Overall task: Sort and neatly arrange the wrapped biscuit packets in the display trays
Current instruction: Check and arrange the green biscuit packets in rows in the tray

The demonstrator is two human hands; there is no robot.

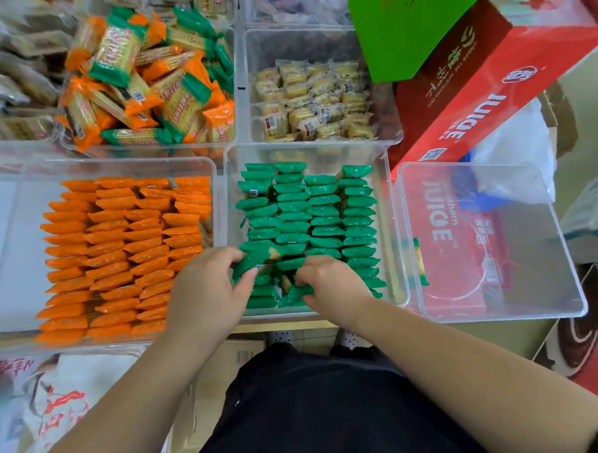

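Both left grip (208, 288) and right grip (331, 283) on green packets (325, 221)

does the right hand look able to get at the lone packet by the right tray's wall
Probably yes: the lone packet stands at the open-topped right tray's left wall, right of the right hand, nothing over it. That hand pinches green packets, so must let go first.

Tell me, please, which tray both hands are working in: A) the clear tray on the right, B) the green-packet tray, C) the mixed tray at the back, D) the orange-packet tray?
B: the left hand grips a green packet and the right hand pinches green packets, both inside the green tray.
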